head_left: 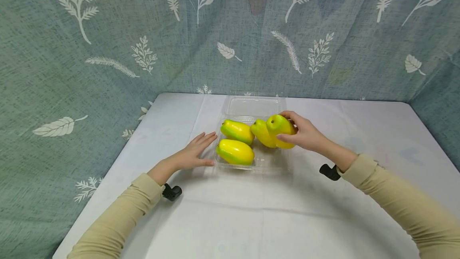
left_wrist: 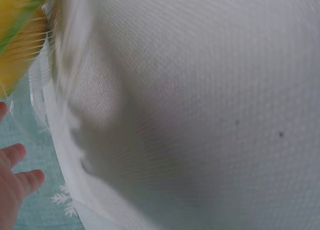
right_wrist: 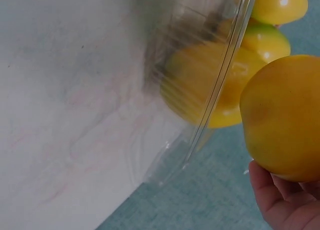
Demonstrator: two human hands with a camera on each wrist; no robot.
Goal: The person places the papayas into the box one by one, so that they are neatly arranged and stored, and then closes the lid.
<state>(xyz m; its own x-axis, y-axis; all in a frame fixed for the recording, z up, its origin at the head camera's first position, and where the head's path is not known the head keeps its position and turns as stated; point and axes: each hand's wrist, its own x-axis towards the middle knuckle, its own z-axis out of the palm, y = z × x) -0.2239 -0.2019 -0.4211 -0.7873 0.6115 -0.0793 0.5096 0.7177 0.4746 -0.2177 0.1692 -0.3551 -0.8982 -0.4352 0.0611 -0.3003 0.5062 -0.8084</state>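
My right hand [head_left: 305, 134] grips a yellow-green mango [head_left: 279, 126] over the right part of a clear plastic box [head_left: 272, 163]. In the right wrist view the held mango [right_wrist: 285, 117] is beyond the box wall, with fingers [right_wrist: 265, 190] around its lower end. Inside the box, one mango [head_left: 237, 131] lies at the back left and another mango [head_left: 235, 152] at the front left. A third mango [head_left: 261, 132] leans beside the held one, which partly hides it. My left hand [head_left: 194, 155], fingers spread and fairly straight, is by the box's left side; contact is unclear.
The box's clear lid [head_left: 254, 107] lies folded back toward the rear of the table. A white cloth [head_left: 230, 227] covers the table. Behind it hangs a green leaf-patterned curtain [head_left: 230, 31]. Each wrist carries a small black camera.
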